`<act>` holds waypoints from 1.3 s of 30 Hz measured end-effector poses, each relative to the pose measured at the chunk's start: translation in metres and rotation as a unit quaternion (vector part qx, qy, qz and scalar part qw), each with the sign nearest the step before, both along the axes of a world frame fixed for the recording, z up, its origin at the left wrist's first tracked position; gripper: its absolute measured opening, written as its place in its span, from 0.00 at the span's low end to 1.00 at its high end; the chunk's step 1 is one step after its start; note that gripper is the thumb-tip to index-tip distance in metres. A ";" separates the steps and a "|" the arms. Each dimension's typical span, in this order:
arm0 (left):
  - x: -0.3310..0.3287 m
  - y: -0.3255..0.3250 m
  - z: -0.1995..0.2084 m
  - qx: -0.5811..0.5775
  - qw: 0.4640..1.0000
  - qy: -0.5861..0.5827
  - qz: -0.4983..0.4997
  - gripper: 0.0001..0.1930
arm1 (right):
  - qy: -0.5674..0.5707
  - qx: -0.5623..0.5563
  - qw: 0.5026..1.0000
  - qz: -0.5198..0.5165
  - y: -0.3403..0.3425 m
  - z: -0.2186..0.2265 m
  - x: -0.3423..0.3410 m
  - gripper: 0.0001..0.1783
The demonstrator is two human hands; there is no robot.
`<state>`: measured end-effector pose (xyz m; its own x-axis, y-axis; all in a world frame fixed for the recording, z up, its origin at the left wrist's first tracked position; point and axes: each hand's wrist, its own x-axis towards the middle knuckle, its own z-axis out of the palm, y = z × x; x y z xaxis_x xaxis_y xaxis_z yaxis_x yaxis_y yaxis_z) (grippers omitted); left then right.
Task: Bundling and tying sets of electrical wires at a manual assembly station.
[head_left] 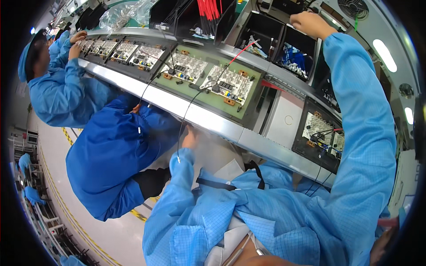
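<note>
My right hand is stretched to the far right, beyond the black parts bins, with its fingers curled in; whatever they hold is hidden. Close to the metal front rail of the line is my left hand, blurred, its fingers not clear. A black wire hangs over the rail beside it. Beyond the rail, a green tray carries a white circuit board with a small display, and a second circuit board to its left. One red wire rises from the nearer board.
A person in dark blue bends against the line at my left; another in light blue works farther along. Black bins hold white parts and blue parts. Red wires hang behind. Another board lies at right.
</note>
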<state>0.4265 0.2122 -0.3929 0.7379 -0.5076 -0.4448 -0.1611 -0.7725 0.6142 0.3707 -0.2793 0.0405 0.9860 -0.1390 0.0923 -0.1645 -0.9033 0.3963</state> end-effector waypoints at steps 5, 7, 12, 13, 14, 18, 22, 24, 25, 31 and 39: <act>-0.017 0.035 0.061 0.035 0.945 0.045 -0.323 0.19 | 0.148 0.093 0.984 -0.021 -0.018 -0.032 0.014 0.10; -0.036 0.037 0.094 -0.063 0.930 0.117 -0.342 0.16 | 0.186 0.125 0.974 -0.037 -0.021 -0.050 0.026 0.10; -0.061 0.005 0.191 -0.288 0.871 0.244 -0.313 0.14 | 0.220 0.161 0.941 -0.201 -0.010 -0.089 0.014 0.19; -0.067 0.003 0.190 -0.321 0.872 0.244 -0.278 0.14 | 0.228 0.186 0.934 -0.201 -0.003 -0.097 0.015 0.21; -0.069 0.000 0.191 -0.354 0.867 0.244 -0.253 0.13 | 0.180 0.155 0.946 -0.220 -0.019 -0.124 0.011 0.24; -0.078 0.030 0.155 -0.248 0.937 0.146 -0.200 0.14 | 0.062 0.151 0.943 -0.289 -0.019 -0.165 0.010 0.28; -0.081 0.052 0.162 -0.228 0.955 0.142 -0.125 0.14 | 0.011 0.236 0.899 -0.370 -0.069 -0.188 0.006 0.24; -0.086 0.068 0.156 -0.233 0.957 0.164 -0.061 0.15 | -0.014 0.266 0.883 -0.387 -0.077 -0.195 0.011 0.19; -0.089 0.074 0.155 -0.234 0.957 0.162 -0.060 0.15 | -0.015 0.265 0.884 -0.385 -0.082 -0.195 0.012 0.19; -0.091 0.082 0.140 -0.238 0.956 0.168 -0.021 0.14 | -0.080 0.281 0.896 -0.335 -0.089 -0.161 0.005 0.18; -0.093 0.074 0.140 -0.277 0.949 0.154 -0.006 0.13 | -0.113 0.100 0.929 -0.337 -0.066 -0.120 -0.018 0.15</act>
<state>0.3334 0.2860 -0.2534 0.6095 -0.7333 -0.3014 0.0853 -0.3174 0.9445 0.3526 -0.3449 -0.0793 0.6270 -0.7550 0.1920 -0.7785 -0.6163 0.1185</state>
